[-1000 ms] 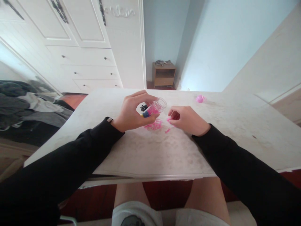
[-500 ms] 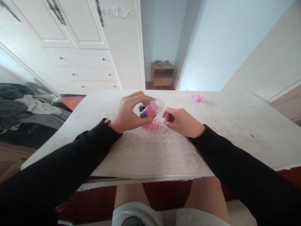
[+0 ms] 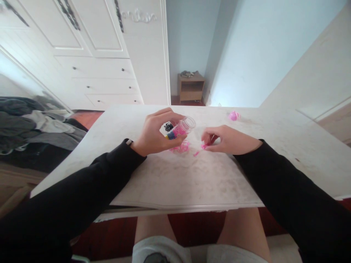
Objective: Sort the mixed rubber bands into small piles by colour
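My left hand (image 3: 157, 132) is closed round a small clear jar (image 3: 188, 124), which is tilted with its open mouth toward the right. Pink, blue and yellow pieces show through its wall. Under and in front of the jar lies a loose pile of pink bands (image 3: 182, 147) on the table. My right hand (image 3: 223, 139), right of the jar, pinches a few pink bands (image 3: 204, 146) between thumb and fingers. One pink strip (image 3: 196, 153) lies apart between the hands. Behind the left hand's fingers sits a small black tangle (image 3: 168, 126).
A pink round object (image 3: 234, 115) stands at the far right of the white table (image 3: 186, 182). Beyond the table are a white wardrobe (image 3: 104, 80) and a small wooden nightstand (image 3: 191, 87). Clothes (image 3: 49, 126) are heaped at the left.
My right hand has moved right, away from the jar, with pink bands in its fingers. The left hand still holds the jar tilted. The whole view has shifted slightly.
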{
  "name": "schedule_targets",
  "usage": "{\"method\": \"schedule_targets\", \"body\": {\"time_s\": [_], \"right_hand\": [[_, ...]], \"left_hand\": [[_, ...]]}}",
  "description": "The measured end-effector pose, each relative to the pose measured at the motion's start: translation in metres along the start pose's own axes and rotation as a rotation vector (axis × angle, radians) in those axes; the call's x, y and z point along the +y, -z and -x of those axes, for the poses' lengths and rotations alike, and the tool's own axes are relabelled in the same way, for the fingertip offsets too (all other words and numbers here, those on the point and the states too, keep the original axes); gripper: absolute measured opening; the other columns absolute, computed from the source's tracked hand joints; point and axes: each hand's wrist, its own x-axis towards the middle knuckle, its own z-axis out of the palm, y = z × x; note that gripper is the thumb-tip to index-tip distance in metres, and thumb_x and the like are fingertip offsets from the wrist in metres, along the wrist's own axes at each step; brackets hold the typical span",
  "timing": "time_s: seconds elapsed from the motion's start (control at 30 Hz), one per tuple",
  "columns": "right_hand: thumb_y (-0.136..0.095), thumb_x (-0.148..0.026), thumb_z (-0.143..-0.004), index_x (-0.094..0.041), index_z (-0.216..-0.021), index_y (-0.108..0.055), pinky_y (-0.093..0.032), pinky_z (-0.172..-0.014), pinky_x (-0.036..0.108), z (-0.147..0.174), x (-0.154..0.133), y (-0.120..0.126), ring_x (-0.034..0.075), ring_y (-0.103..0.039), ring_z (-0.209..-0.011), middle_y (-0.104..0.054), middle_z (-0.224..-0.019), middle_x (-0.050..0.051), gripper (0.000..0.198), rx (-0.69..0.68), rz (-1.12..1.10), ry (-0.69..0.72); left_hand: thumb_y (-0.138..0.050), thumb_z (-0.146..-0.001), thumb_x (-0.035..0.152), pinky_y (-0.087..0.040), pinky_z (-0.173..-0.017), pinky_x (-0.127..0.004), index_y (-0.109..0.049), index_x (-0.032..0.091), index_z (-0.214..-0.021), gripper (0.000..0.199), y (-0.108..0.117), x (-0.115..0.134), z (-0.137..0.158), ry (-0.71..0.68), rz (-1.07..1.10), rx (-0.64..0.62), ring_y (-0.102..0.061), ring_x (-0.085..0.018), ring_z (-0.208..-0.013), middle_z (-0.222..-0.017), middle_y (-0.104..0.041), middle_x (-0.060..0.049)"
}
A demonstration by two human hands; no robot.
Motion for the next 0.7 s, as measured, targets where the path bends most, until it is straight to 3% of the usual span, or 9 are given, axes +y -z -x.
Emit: {"method": "schedule_targets", "body": {"time_s": [0.2,0.3,0.43,0.53,0.7], "right_hand": [[-0.068,-0.013,-0.08,-0.018,-0.088,-0.067,-0.048,-0.068,0.027,0.0,-0.003,-0.002,0.016,-0.066,-0.071,-0.072,-0.078,0.002,0.01,-0.025,0.049,0.071],[-0.066,-0.009,-0.078,-0.019,-0.091,-0.067,-0.048,-0.068,0.026,0.001,-0.006,-0.004,0.015,-0.064,-0.072,-0.071,-0.078,0.0,0.016,0.008,0.026,0.132],[-0.066,-0.01,-0.082,-0.019,-0.086,-0.067,-0.051,-0.073,0.027,-0.003,-0.008,-0.015,0.014,-0.065,-0.075,-0.073,-0.082,0.001,0.009,0.053,-0.023,0.239],[-0.067,-0.014,-0.087,-0.018,-0.083,-0.071,-0.053,-0.076,0.028,-0.007,-0.005,-0.022,0.015,-0.067,-0.077,-0.075,-0.085,0.003,0.007,0.013,-0.052,0.301],[-0.069,-0.019,-0.09,-0.018,-0.087,-0.078,-0.056,-0.08,0.03,-0.008,-0.004,-0.021,0.017,-0.072,-0.082,-0.077,-0.094,0.007,0.01,-0.077,-0.094,0.281]], "left_hand": [[-0.075,-0.074,0.022,-0.055,-0.067,-0.028,-0.076,0.017,-0.097,0.023,0.0,0.004,-0.001,0.051,-0.024,-0.013,-0.064,-0.015,-0.07,-0.079,-0.071,-0.003],[-0.075,-0.075,0.022,-0.055,-0.067,-0.028,-0.076,0.017,-0.098,0.023,0.0,0.004,-0.001,0.05,-0.023,-0.018,-0.064,-0.015,-0.07,-0.079,-0.071,-0.003],[-0.074,-0.076,0.023,-0.055,-0.068,-0.028,-0.076,0.017,-0.099,0.024,0.0,0.003,0.0,0.053,-0.028,-0.024,-0.064,-0.015,-0.071,-0.08,-0.071,-0.003],[-0.074,-0.076,0.024,-0.055,-0.069,-0.027,-0.076,0.016,-0.099,0.024,0.001,0.003,0.0,0.064,-0.04,-0.031,-0.064,-0.015,-0.072,-0.081,-0.071,-0.003],[-0.074,-0.077,0.025,-0.055,-0.069,-0.027,-0.076,0.016,-0.099,0.023,0.001,0.004,0.0,0.061,-0.051,-0.033,-0.064,-0.014,-0.072,-0.08,-0.07,-0.002]]}}
